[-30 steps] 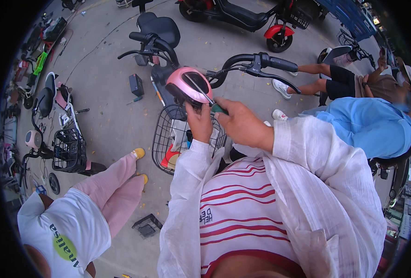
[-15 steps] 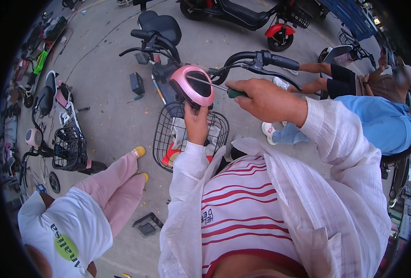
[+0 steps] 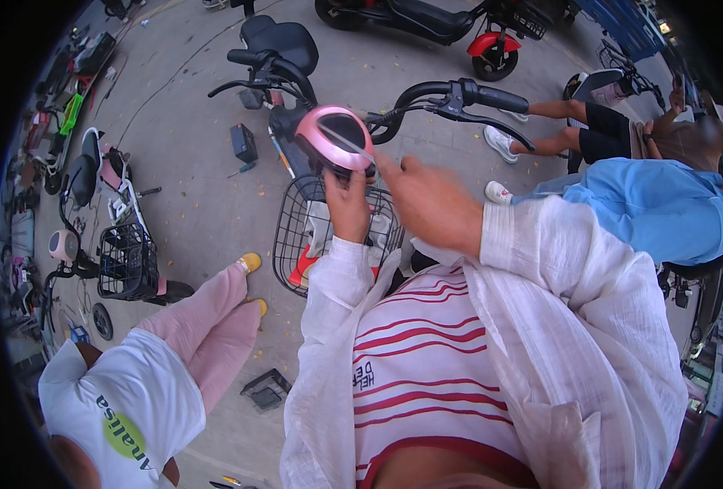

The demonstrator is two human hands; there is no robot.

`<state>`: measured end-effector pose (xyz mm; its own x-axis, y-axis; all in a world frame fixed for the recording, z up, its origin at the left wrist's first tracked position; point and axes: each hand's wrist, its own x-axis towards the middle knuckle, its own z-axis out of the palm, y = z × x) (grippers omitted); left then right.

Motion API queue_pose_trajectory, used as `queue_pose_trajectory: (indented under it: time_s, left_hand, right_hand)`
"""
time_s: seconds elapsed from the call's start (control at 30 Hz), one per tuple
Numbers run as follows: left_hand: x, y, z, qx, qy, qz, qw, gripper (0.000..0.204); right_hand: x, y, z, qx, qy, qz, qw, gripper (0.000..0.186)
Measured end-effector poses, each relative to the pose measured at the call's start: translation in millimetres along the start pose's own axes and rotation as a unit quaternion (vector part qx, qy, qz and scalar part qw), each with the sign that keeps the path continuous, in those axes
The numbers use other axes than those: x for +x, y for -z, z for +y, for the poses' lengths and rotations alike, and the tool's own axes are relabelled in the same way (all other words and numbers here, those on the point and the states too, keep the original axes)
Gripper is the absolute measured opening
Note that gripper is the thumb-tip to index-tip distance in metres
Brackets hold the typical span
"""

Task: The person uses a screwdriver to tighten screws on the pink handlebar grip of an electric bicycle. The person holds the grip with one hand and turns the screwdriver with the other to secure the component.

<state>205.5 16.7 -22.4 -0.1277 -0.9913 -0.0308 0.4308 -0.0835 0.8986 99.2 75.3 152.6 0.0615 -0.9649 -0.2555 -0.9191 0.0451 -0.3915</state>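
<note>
A pink rounded headlight housing with a dark oval face sits between the handlebars of a scooter. From below, my left hand grips its lower edge, thumb and fingers against the underside. My right hand, a little blurred, is closed round a screwdriver whose metal shaft lies across the dark face; its handle is hidden by my fingers. Under my left hand hangs a black wire basket with a grey and red item inside. The black right grip and brake lever lie beyond my right hand.
A person in pink trousers stands at left, beside another scooter with a basket. People in blue and black shorts are at right. A black box and black tray lie on the ground.
My right hand has moved left and down, closer to the housing, and the green screwdriver handle is now covered. My left hand keeps its hold. The person in blue has shifted slightly.
</note>
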Motion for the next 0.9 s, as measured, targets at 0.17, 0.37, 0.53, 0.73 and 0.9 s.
queue_pose_trajectory:
  time_s: [0.17, 0.37, 0.53, 0.73, 0.9]
  left_hand:
    - [-7.7, 0.9, 9.4, -0.030, 0.047, 0.017, 0.998, 0.043]
    - [-1.6, 16.8, -9.1, -0.024, 0.024, -0.021, 0.999, 0.042]
    - [-5.1, 19.7, -10.7, 0.000, 0.025, -0.023, 0.999, 0.037]
    - [-11.2, 26.0, -17.8, 0.014, 0.027, -0.014, 0.999, 0.032]
    - [-15.5, 23.9, -14.3, -0.001, 0.074, -0.018, 0.997, 0.038]
  right_hand:
    - [25.9, 19.8, 6.1, -0.045, 0.053, -0.040, 0.997, 0.054]
    - [39.4, 42.0, 15.8, -0.090, 0.073, -0.073, 0.991, 0.049]
    - [61.8, 75.2, 1.6, -0.169, 0.084, -0.154, 0.970, 0.036]
    - [68.6, 97.0, -10.4, -0.216, 0.130, -0.180, 0.951, 0.033]
    - [73.5, 101.9, -11.5, -0.247, 0.118, -0.192, 0.943, 0.033]
